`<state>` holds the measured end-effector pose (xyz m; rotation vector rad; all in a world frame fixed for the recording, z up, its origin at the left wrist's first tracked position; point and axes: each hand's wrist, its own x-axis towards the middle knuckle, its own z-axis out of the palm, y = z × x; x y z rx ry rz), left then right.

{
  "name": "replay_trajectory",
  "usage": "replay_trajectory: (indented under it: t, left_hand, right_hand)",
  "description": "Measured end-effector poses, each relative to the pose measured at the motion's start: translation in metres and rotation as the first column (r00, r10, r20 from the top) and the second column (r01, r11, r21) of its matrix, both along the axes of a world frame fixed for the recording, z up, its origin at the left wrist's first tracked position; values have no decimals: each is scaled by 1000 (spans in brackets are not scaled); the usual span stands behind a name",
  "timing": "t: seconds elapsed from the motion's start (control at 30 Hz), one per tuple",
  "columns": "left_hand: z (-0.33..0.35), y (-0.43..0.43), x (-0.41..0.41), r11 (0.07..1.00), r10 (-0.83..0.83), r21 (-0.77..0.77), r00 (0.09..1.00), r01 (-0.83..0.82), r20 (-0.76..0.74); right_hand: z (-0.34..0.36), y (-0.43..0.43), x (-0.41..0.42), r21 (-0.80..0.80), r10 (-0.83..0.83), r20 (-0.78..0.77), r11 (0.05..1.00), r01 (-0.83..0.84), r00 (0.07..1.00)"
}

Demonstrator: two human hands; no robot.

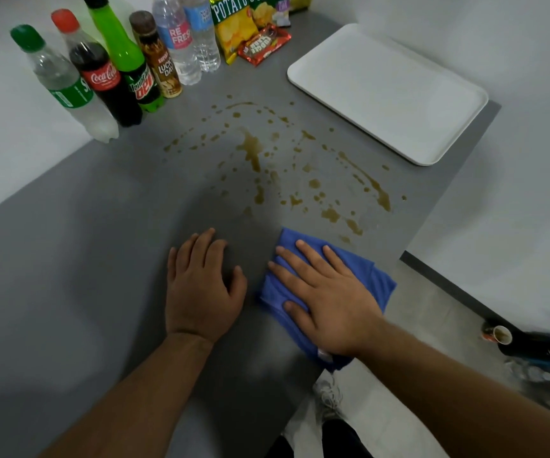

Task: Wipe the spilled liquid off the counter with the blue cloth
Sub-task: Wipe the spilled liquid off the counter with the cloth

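Observation:
Brown spilled liquid [253, 150] lies in drops and streaks across the middle of the grey counter [68, 259]. The blue cloth [376, 276] lies flat near the counter's right front edge, just below the nearest drops. My right hand [326, 299] presses flat on the cloth, fingers spread and pointing up-left. My left hand [200, 289] rests palm down on the bare counter beside the cloth, holding nothing.
Several drink bottles [108, 67] stand at the back left against the wall. Snack packets [250, 31] lie at the back. A white tray [389, 90] sits at the back right. On the floor to the right are a paper cup [501, 335] and dark objects.

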<state>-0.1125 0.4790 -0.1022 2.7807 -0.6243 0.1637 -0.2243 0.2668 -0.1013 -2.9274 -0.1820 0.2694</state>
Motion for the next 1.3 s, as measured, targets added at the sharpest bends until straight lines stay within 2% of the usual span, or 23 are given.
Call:
replay_trajectory:
  t: [0.13, 0.27, 0.5, 0.63, 0.77, 0.87, 1.0, 1.13, 1.3]
  left_hand:
    - [-1, 0, -1, 1000, 4, -19, 1000, -3, 4]
    - [-2, -1, -2, 1000, 2, -7, 1000, -2, 22]
    - [-2, 0, -3, 1000, -12, -6, 1000, 12, 23]
    - [-1, -2, -3, 1000, -5, -11, 1000, 5, 21]
    - [0, -1, -3, 1000, -13, 6, 1000, 13, 2]
    - [-1, 0, -3, 1000, -7, 10, 1000, 7, 1]
    - [-1, 1, -3, 1000, -3, -25, 1000, 3, -8]
    - [1, -1, -2, 999, 6, -44, 1000, -7, -23]
    - [4, -2, 0, 999, 18, -28, 998, -20, -52]
  right_hand:
    - [3, -20, 6, -31, -49, -18, 998, 48, 999]
    - [4, 0, 36, -27, -155, -16, 988, 154, 988]
    - [-3, -13, 2, 4, -11, 32, 1000, 11, 999]
    - [-1, -31, 17, -25, -83, 15, 996, 83, 996]
    - [4, -14, 65, -19, -183, 7, 983, 183, 983]
    - [1, -1, 63, -2, -104, 25, 995, 104, 994]
    - [-4, -28, 31, -20, 8, 43, 1000, -8, 999]
    - [-1, -50, 49, -51, -64, 8, 997, 65, 998]
    - [5, -12, 98, -66, -146, 11, 987, 146, 989]
